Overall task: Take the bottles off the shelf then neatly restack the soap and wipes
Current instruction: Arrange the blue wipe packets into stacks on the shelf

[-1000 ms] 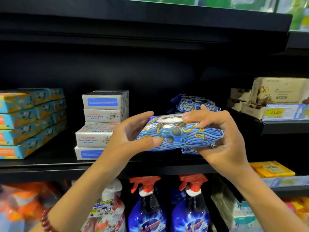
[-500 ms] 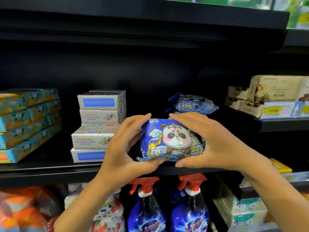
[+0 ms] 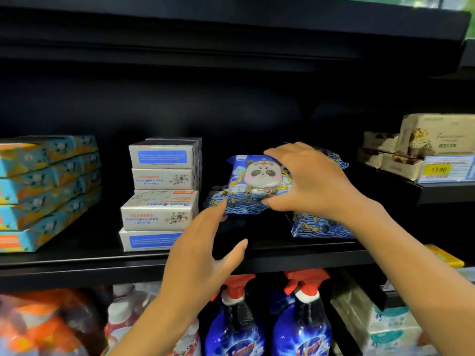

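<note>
Now the right hand (image 3: 308, 181) holds, with curled fingers, the soft blue panda-printed wipes pack (image 3: 257, 173) over the black shelf (image 3: 77, 263); the left hand (image 3: 203, 250) is spread, empty; probably light, squashy, slippery; better to grip both short ends.

We are gripping a blue panda wipes pack (image 3: 257, 181) in our right hand (image 3: 308, 183), its face tilting toward us above the shelf (image 3: 77, 263). Another blue pack (image 3: 321, 227) is lying lower right, and silver soap boxes (image 3: 162, 194) are sitting stacked four high just left.

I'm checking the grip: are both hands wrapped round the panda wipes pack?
No, only the right hand grips the panda wipes pack; the left hand is open lower down, its fingers straight.
</note>
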`<state>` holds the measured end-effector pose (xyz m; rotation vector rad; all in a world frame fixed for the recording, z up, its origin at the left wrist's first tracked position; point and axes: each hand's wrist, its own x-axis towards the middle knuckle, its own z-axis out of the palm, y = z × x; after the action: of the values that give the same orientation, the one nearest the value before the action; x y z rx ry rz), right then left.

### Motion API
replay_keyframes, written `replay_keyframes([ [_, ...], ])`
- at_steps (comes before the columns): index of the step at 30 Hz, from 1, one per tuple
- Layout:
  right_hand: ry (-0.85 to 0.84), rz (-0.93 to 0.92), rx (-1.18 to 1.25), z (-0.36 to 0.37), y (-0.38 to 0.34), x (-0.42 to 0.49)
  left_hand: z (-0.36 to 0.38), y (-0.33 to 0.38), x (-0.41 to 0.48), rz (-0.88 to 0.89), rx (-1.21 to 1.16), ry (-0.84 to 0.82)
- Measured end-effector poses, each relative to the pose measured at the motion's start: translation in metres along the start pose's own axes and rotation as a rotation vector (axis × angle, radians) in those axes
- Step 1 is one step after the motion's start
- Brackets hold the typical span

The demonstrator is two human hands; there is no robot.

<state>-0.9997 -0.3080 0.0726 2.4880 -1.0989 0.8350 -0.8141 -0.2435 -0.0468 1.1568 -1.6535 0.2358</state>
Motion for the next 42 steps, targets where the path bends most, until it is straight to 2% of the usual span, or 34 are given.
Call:
replay_keyframes([
  [7,-0.096,0.101,-0.127,0.019,-0.002,0.049,0.008,-0.007,-0.005,0.1,0.227,-0.008],
  [12,-0.226,0.022,-0.034,0.039,-0.004,0.07,0.006,-0.008,-0.004,0.104,0.245,-0.061],
  [16,-0.366,0.068,0.075,0.046,0.001,0.075,0.004,-0.009,-0.004,0.081,0.242,-0.1],
  [24,-0.294,-0.005,-0.068,0.052,-0.007,0.06,0.003,-0.005,-0.004,0.065,0.235,-0.09],
  [28,-0.062,0.016,0.186,0.03,0.0,0.022,0.003,-0.001,-0.002,0.048,0.229,-0.101],
  [30,-0.013,0.071,0.24,0.014,0.01,-0.006,0.005,0.003,0.0,0.04,0.24,-0.123],
  [35,-0.128,0.295,0.311,0.004,0.05,-0.06,0.012,0.009,0.005,0.017,0.261,-0.176],
  [38,-0.248,0.274,0.223,0.018,0.06,-0.075,0.014,0.012,0.004,0.001,0.265,-0.184],
  [42,-0.204,0.195,0.203,0.021,0.054,-0.084,0.012,0.013,0.003,-0.012,0.251,-0.181],
])
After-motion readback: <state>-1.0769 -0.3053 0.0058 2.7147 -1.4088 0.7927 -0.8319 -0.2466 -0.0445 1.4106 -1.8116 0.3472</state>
